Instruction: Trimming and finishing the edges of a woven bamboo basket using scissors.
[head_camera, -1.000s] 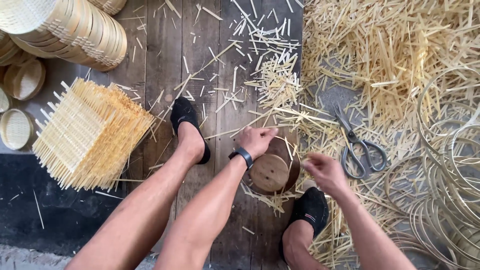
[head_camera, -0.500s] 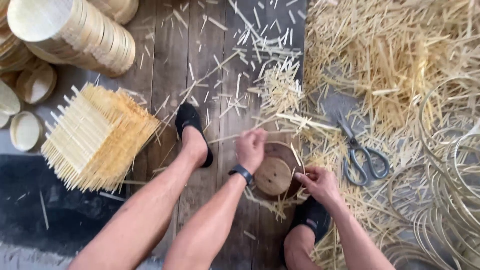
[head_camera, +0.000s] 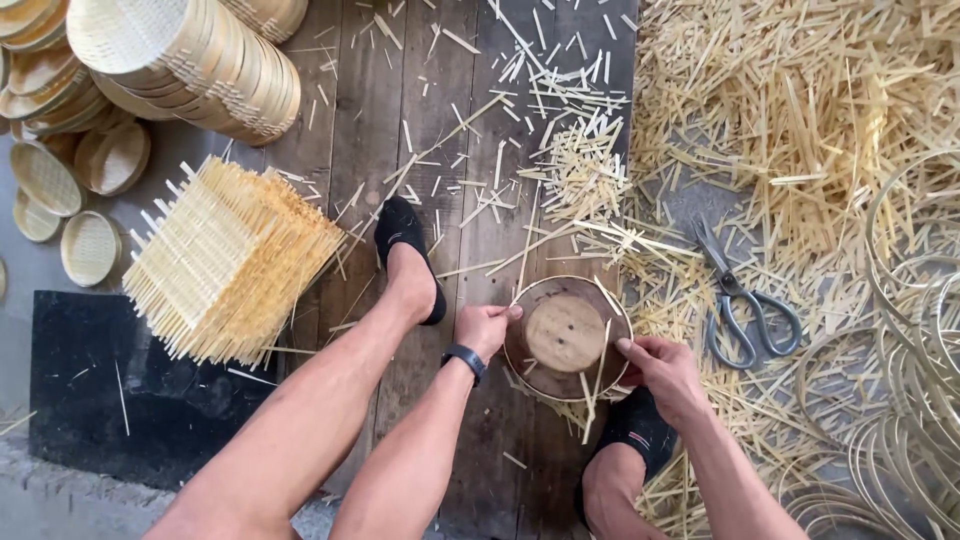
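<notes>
A round wooden form (head_camera: 566, 335) with a thin bamboo ring around it sits on the plank floor between my feet. My left hand (head_camera: 485, 328) grips the ring's left rim, a dark watch on the wrist. My right hand (head_camera: 663, 374) holds the ring's right rim with fingers curled over it. A few thin bamboo strips lie across the form. My left foot (head_camera: 408, 255) in a black sock rests on the planks; my right foot (head_camera: 637, 430) lies under the right hand.
Grey-handled scissors (head_camera: 740, 303) lie right of the form among piles of bamboo slivers (head_camera: 800, 110). A stack of woven bamboo mats (head_camera: 225, 262) sits left. Stacked round bamboo steamer trays (head_camera: 190, 60) lie upper left. Coiled bamboo hoops (head_camera: 910, 330) fill the right edge. A black mat (head_camera: 110, 390) lies lower left.
The form has gained a bamboo ring around it and both hands have closed on its rim. The camera has drifted, so the scene sits lower and closer.
</notes>
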